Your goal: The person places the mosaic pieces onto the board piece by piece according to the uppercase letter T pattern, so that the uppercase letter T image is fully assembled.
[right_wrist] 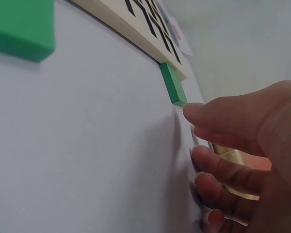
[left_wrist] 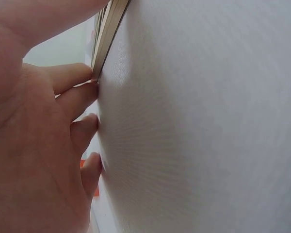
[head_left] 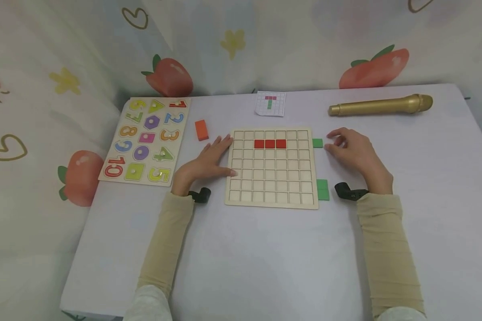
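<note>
A wooden grid board point(head_left: 271, 185) lies flat on the table, with three red square tiles point(head_left: 270, 144) side by side in its second row from the top. My left hand point(head_left: 205, 161) rests at the board's left edge, fingers extended and the thumb over the rim. Against the board's right edge lies a green tile point(head_left: 317, 143); my right hand point(head_left: 351, 149) hovers just right of it, fingers loosely bent and holding nothing. The right wrist view has the thumb tip close to that green tile point(right_wrist: 172, 83). Lower along the same edge sit more green tiles point(head_left: 323, 190).
Behind the board lies a pattern card point(head_left: 270, 104) with a red and green T. An orange block point(head_left: 201, 129) is beyond my left hand, near a number puzzle board point(head_left: 146, 138). A gold microphone point(head_left: 379, 106) lies at the back right.
</note>
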A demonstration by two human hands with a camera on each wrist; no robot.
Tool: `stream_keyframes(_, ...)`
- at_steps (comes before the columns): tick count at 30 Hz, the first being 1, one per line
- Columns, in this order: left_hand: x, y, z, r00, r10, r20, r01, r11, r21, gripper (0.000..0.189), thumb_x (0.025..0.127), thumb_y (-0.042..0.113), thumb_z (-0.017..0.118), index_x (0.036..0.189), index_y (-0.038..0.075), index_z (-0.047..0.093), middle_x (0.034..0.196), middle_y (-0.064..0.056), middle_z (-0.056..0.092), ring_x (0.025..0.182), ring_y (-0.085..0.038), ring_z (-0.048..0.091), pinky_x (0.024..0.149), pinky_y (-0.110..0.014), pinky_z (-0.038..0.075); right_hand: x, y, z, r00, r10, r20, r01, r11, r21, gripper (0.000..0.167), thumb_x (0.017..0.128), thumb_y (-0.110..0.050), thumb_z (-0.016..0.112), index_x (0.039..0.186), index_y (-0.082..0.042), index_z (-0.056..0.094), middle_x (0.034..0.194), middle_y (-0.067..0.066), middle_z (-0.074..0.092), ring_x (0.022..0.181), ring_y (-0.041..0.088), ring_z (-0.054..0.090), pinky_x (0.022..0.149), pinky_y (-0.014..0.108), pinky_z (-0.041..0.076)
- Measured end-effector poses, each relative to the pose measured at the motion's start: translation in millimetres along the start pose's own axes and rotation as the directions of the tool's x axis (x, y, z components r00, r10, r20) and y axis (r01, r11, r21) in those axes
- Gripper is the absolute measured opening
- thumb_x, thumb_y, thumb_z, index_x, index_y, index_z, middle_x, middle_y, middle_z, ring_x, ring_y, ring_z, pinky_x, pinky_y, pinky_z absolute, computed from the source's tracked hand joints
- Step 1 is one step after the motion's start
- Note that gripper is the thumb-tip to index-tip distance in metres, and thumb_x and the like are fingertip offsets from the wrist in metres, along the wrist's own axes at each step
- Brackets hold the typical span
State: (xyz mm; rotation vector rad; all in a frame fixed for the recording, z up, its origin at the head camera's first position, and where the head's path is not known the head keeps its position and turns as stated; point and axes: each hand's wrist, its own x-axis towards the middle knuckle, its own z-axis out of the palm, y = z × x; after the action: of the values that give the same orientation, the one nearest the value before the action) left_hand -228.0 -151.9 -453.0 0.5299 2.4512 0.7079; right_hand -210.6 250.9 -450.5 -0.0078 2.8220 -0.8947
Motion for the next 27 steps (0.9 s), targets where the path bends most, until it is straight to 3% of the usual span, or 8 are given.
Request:
stream_keyframes(19, 0.0, -0.2, 2.7, 1.000, 0.001, 0.003, -0.001, 1.000, 0.019, 0.103, 0.092, 0.040, 0.075, 0.167, 0.015, 0.009, 0.175, 0.000, 0.002, 0.162, -0.020, -0.008, 0.132, -0.041, -0.007, -1.7, 0.4, 4.1, 1.000, -0.003, -0.009, 0.003, 1.000, -0.004, 0.045, 0.102, -0.026, 0.060, 0.138, 0.001, 0.054, 0.115, 0.027, 0.059, 0.101, 0.040, 0.054, 0.085, 0.054, 0.045)
stream_keyframes(27, 0.8, 0.5, -0.7, 1.000, 0.001, -0.002, -0.001, 1.000, 0.024, 0.103, 0.093, 0.042, 0.074, 0.167, 0.015, 0.008, 0.175, 0.000, 0.002, 0.162, -0.021, -0.009, 0.132, -0.041, -0.007, 1.5, -1.8, 5.8, 0.997, -0.022, -0.070, 0.022, 1.000, -0.004, 0.039, 0.101, -0.023, 0.058, 0.133, -0.001, 0.058, 0.109, 0.024, 0.060, 0.096, 0.037, 0.054, 0.080, 0.047, 0.043)
